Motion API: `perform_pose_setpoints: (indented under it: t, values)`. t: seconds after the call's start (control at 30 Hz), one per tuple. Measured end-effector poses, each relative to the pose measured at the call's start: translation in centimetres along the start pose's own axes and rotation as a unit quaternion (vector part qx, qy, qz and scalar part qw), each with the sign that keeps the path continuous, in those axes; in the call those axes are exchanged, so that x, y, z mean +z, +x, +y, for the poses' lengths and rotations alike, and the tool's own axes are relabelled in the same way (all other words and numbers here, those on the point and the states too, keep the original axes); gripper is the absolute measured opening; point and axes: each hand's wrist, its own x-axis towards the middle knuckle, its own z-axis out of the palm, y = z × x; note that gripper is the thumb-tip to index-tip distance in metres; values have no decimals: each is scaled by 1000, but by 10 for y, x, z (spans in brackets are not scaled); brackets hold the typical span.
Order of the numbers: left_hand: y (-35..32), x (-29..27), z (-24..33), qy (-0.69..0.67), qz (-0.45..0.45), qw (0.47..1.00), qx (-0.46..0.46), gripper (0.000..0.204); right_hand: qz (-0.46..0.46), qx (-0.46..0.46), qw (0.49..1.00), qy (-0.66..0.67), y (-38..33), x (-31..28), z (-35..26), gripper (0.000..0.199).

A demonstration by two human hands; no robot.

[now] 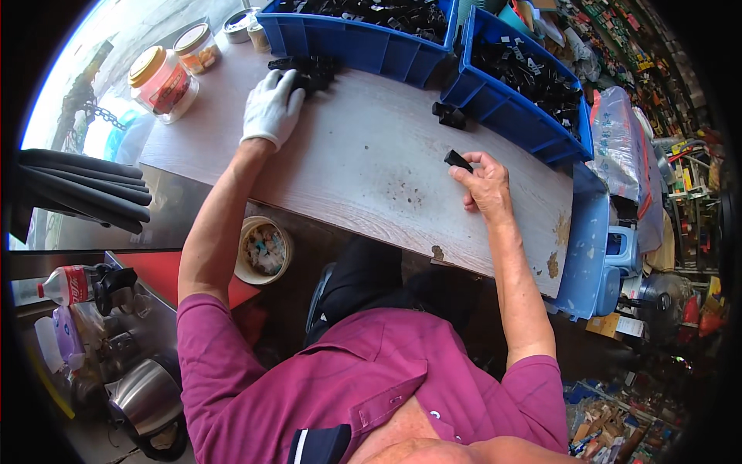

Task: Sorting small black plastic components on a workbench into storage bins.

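Note:
My left hand [272,110], in a white glove, reaches to the far left of the table. Its fingers are apart, and the tips touch a pile of small black parts [315,76] that looks blurred. My bare right hand [487,184] is over the right half of the table, pinching a small black block-like piece [457,160] between thumb and fingers. What exactly the piece is cannot be made out. Beyond that hand, a few similar black pieces [450,116] lie by the foot of a blue bin.
Two blue bins [363,48] [506,108] full of black parts line the table's far side. Lidded jars [161,85] stand at the far left. A blue tub [586,232] adjoins the right edge. Below the near edge is a bucket [287,251] with scraps.

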Motion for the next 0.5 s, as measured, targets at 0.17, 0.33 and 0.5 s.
perform_pose_setpoints:
  t: [0.17,0.33,0.5]
  values:
    - [-26,-7,28,-134,97,986,-17,45,10,-8,1000,20,0,3,5,32]
    - [-45,-22,30,-115,118,986,-41,31,18,-12,998,53,-3,-3,8,32]
    - [-45,-28,49,17,72,997,4,24,17,18,990,140,-5,-9,12,34]
